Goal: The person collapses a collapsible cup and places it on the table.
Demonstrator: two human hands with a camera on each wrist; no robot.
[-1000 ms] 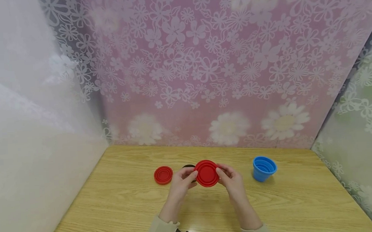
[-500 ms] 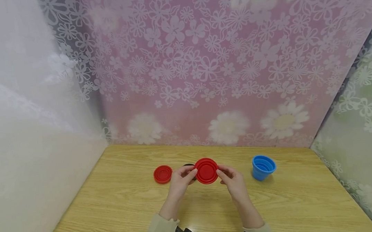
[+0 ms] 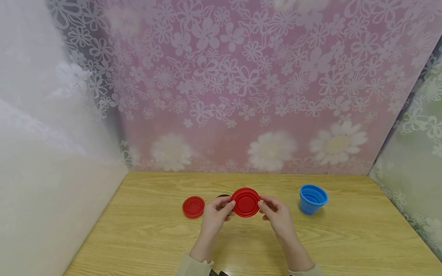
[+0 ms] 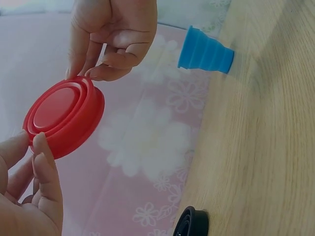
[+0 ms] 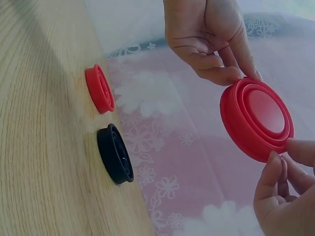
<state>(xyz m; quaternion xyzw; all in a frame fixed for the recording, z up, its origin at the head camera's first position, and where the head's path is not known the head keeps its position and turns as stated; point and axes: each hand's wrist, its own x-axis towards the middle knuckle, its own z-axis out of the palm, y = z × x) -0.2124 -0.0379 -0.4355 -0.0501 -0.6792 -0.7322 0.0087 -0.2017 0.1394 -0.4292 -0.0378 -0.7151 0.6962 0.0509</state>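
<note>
Both hands hold up a flattened red collapsible cup (image 3: 246, 202) above the table. My left hand (image 3: 214, 217) pinches its left rim between thumb and fingers, and my right hand (image 3: 277, 216) pinches the right rim the same way. In the left wrist view the red collapsible cup (image 4: 61, 115) is tilted, its ringed face showing. The right wrist view shows the same cup (image 5: 258, 118) gripped from two opposite edges, well off the tabletop. Behind my left hand lies a black collapsed cup (image 5: 115, 154), mostly hidden in the head view.
A second red collapsed cup (image 3: 193, 207) lies flat on the wooden table (image 3: 136, 240), left of my hands. To the right stands an expanded blue collapsible cup (image 3: 313, 200), upright. A pink floral backdrop (image 3: 241, 92) rises behind the table, with pale sheets at both sides.
The red cup has risen a little and its face has tilted slightly back. Both hands keep their pinch on its rim. The other cups stay in place.
</note>
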